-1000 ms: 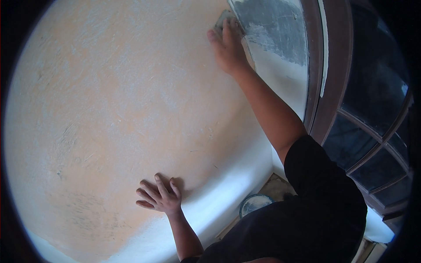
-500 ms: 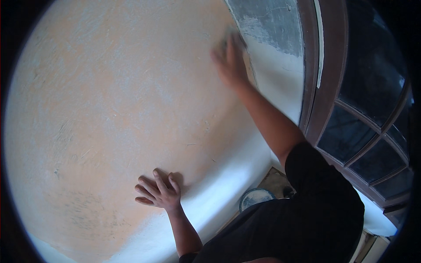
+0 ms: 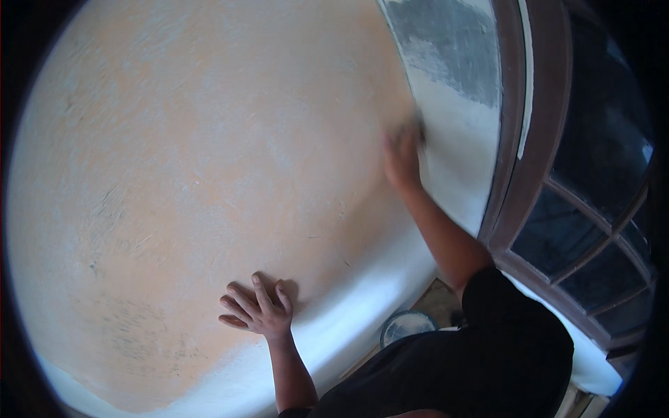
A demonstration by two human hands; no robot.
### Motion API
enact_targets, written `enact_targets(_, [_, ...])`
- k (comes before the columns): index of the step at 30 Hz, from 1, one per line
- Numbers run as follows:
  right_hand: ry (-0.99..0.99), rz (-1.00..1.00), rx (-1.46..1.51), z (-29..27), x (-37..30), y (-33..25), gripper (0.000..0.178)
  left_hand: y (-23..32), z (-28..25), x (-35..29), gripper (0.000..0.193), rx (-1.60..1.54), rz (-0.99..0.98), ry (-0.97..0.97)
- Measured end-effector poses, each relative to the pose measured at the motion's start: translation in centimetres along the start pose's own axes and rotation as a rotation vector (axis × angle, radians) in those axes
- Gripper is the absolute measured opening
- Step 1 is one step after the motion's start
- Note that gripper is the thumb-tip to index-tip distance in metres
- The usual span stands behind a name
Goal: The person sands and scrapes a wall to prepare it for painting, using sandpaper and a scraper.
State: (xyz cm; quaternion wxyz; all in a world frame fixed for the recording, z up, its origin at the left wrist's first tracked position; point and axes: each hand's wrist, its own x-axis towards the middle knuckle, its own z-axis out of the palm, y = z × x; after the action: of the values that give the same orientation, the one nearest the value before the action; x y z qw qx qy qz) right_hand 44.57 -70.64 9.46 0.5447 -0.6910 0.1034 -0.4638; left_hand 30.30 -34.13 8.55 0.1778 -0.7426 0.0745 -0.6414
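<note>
A large wall (image 3: 188,181) with patchy peach and whitish plaster fills most of the view. My left hand (image 3: 261,313) lies flat on its lower part, fingers spread, holding nothing. Higher up and to the right, my right hand (image 3: 403,160) is pressed at the wall's right-hand edge. Its fingers are bent and blurred by motion around a small dark thing that I cannot make out. Beside that hand runs a whitish strip of wall (image 3: 456,150), with a grey patch (image 3: 446,49) above it.
To the right stands a dark brown wooden frame (image 3: 536,111) with several glass panes (image 3: 599,118). Low down, next to my dark shirt, a round tub (image 3: 408,327) with pale stuff in it sits near the wall's foot. A white band (image 3: 348,306) crosses the lower wall.
My right hand has moved down along the wall's edge, and its elbow is lower. The left hand stays flat in the same spot. The view has shifted slightly.
</note>
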Motion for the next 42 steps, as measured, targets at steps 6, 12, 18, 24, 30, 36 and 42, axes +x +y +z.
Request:
enact_targets(6, [0.008, -0.672, -0.073, -0.8, 9.3, -12.8, 0.089, -0.3, -0.4, 0.2, 0.055, 0.026, -0.015, 0.025])
enact_targets(12, [0.154, -0.462, -0.074, -0.2, -0.2, 3.1, 0.095, 0.3, -0.5, 0.3, 0.053, 0.007, -0.010, 0.003])
enact_targets(18, [-0.045, -0.691, -0.145, -1.2, -3.7, -0.4, 0.104, 0.1, -1.0, 0.5, 0.054, -0.009, -0.002, 0.023])
enact_targets(24, [-0.116, -0.872, -0.081, -1.8, 10.2, -13.2, 0.092, 1.0, -0.9, -0.1, 0.049, -0.033, -0.065, -0.021])
enact_targets(30, [-0.131, -0.960, -0.192, 2.7, -3.7, -12.1, 0.104, 0.2, -1.0, -1.2, 0.048, -0.092, -0.103, -0.045])
enact_targets(36, [-0.375, -1.155, -0.411, 2.0, -5.8, -11.8, 0.105, -0.2, -0.5, -1.9, 0.051, -0.081, -0.026, -0.090])
enact_targets(42, [-0.028, -0.952, -0.219, 1.9, 11.6, -22.3, 0.092, 0.8, 0.0, -2.6, 0.048, -0.121, -0.054, -0.064])
